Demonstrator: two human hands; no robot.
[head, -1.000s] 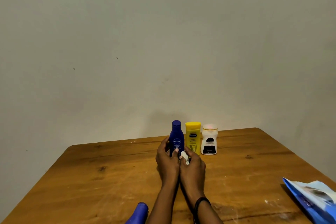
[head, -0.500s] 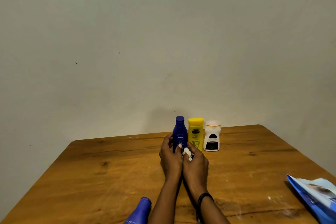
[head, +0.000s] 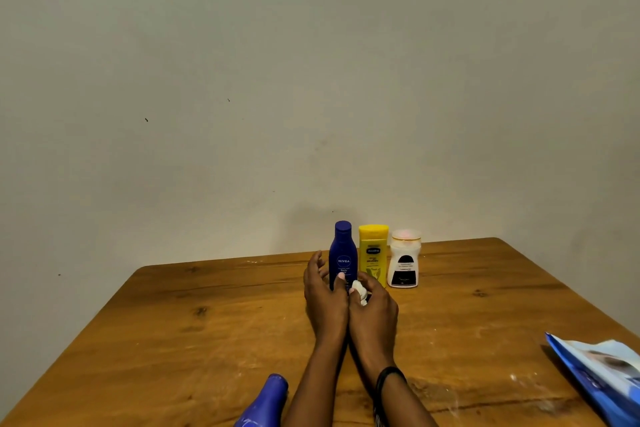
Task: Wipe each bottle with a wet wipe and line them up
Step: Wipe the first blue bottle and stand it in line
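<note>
Three bottles stand upright in a row near the table's far edge: a dark blue bottle (head: 343,253), a yellow bottle (head: 373,251) and a white bottle (head: 403,265) with a black label. My left hand (head: 325,298) holds the blue bottle low down, thumb on its front and fingers curled round its left side. Right beside it, my right hand (head: 375,314) pinches a crumpled white wet wipe (head: 359,289) close to the base of the blue bottle. A second blue bottle (head: 265,402) lies at the near edge, partly cut off.
The wooden table (head: 173,340) stands against a plain wall. A blue and white wipe pack (head: 602,374) lies at the right edge of the table. A black band sits on my right wrist.
Both hands stay at the base of the blue bottle, which stands next to the yellow one. Only the view has shifted slightly.
</note>
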